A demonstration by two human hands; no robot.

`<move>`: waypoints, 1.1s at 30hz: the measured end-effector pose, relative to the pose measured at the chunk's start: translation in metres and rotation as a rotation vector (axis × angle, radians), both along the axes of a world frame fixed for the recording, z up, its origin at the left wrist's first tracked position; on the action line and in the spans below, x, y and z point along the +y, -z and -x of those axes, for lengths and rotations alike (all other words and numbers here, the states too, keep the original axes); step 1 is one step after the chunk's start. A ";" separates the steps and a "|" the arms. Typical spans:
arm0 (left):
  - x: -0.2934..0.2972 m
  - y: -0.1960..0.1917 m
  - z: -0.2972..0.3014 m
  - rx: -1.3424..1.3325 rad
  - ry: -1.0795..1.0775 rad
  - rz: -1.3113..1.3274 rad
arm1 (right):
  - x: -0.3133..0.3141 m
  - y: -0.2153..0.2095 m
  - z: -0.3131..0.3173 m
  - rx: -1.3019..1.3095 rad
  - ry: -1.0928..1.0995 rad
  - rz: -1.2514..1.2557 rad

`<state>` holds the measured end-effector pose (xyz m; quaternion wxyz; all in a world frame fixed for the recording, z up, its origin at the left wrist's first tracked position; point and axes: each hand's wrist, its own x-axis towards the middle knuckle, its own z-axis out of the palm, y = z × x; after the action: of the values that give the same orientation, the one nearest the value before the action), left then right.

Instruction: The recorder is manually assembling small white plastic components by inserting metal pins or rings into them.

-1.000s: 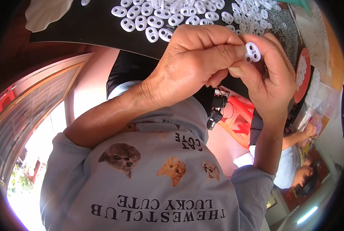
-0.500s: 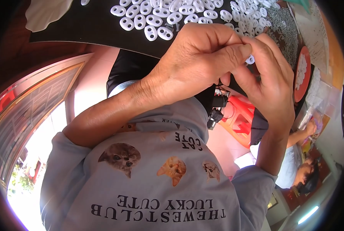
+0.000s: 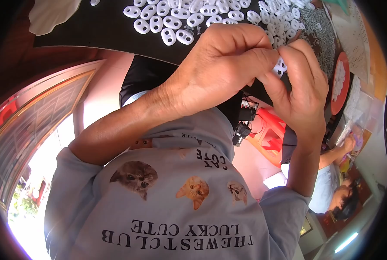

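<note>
In front of my chest, close to the table edge, my two hands are together. A small white plastic two-hole cord lock [image 3: 280, 68] is pinched between the thumb and index finger of my right hand [image 3: 304, 86]. My left hand [image 3: 230, 65] has its thumb and fingers pressed together against the left side of that cord lock; whether a smaller part is in them is hidden. Beyond the hands, many white oval cord lock bodies [image 3: 172, 22] lie spread on the dark table [image 3: 93, 32]. A couple of small metal springs [image 3: 190, 29] lie among them.
Smaller white parts [image 3: 284, 17] are heaped beside a pile of metal springs [image 3: 321, 30] at the far right. An orange-red plate [image 3: 343, 65] holds more white pieces. A red stool [image 3: 269, 134] stands below the table; another person [image 3: 332, 186] sits at the right.
More of the white cord lock shows between my fingers. My right hand has shifted slightly down and left, and the fingertips have drawn a little apart.
</note>
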<state>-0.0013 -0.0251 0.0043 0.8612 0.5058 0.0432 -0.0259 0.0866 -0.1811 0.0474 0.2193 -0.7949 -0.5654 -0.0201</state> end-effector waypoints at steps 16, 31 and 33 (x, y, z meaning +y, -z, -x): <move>0.002 -0.002 0.001 -0.058 0.100 -0.078 | -0.002 0.005 0.003 -0.005 -0.015 0.075; -0.002 -0.002 -0.001 -0.012 0.123 -0.067 | -0.003 0.011 0.004 0.057 -0.026 0.037; -0.001 -0.003 -0.003 -0.017 0.112 -0.062 | -0.004 0.013 0.003 0.077 -0.040 0.034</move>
<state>0.0018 -0.0265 0.0070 0.8427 0.5340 0.0085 -0.0682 0.0831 -0.1852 0.0346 0.2277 -0.7872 -0.5726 0.0245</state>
